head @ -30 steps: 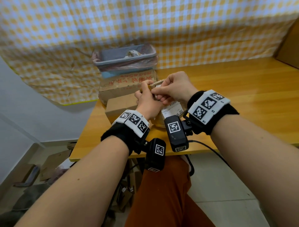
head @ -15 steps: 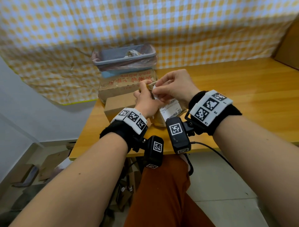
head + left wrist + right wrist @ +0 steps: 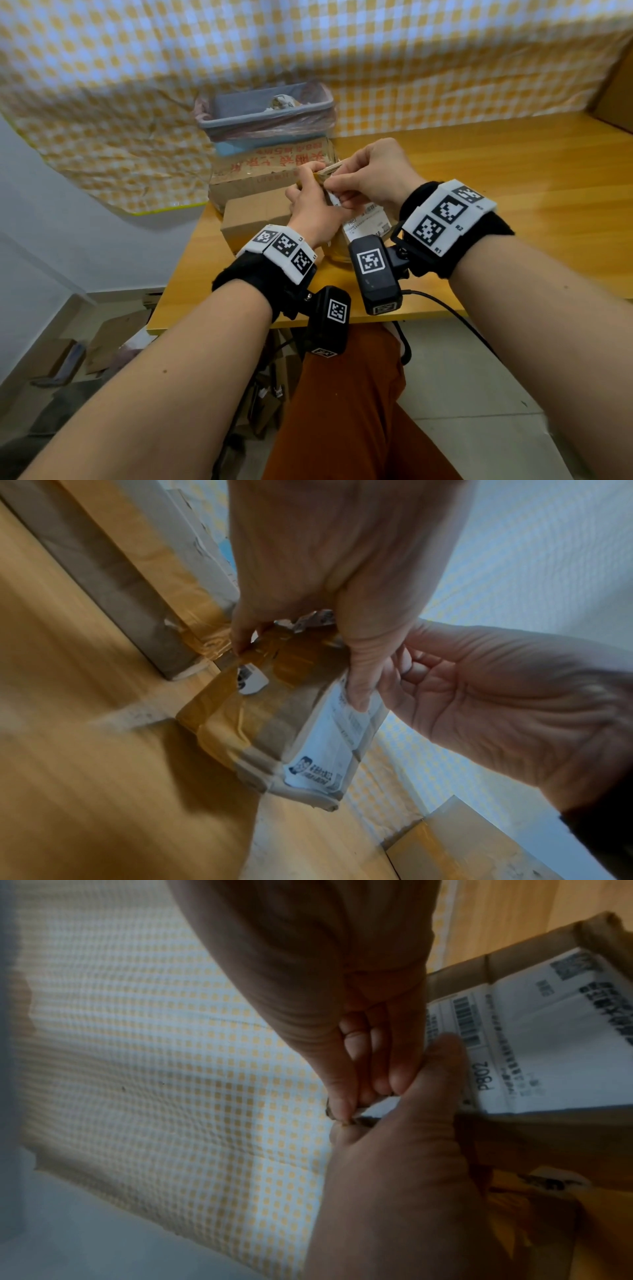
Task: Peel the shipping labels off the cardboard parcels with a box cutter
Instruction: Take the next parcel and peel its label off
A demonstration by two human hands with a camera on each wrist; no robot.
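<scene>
At the near edge of the wooden table (image 3: 513, 192), a small cardboard parcel (image 3: 274, 723) stands tilted on one lower corner, wrapped in brown tape; both hands hold it up off its flat face. Left hand (image 3: 313, 212) grips the parcel's upper end, fingers curled over the top edge and thumb pressed down on the white shipping label (image 3: 548, 1053); right hand (image 3: 373, 178) has its thumb and forefingers closed in a pinch on a lifted corner of that label at the parcel's top, the remaining fingers loosely curled; the wrist view shows the white corner peeled away from the cardboard between the fingertips (image 3: 342, 1110). Label remains stuck over most of the parcel's face; barcode and the printed code P802 are legible on it. No box cutter is identifiable in either hand; what lies under the palms cannot be told.

Behind the held parcel, a second plain cardboard box (image 3: 253, 219) sits on the table just to the left; a larger box with red printed characters (image 3: 270, 168) stands behind that, touching or nearly touching it; a grey-blue bin lined with a pink bag (image 3: 263, 113) rests on top of the larger box, with crumpled paper inside. Yellow-and-white checked cloth (image 3: 411, 61) hangs along the wall behind the table; flattened cardboard scraps (image 3: 113, 335) lie on the floor at lower left.
</scene>
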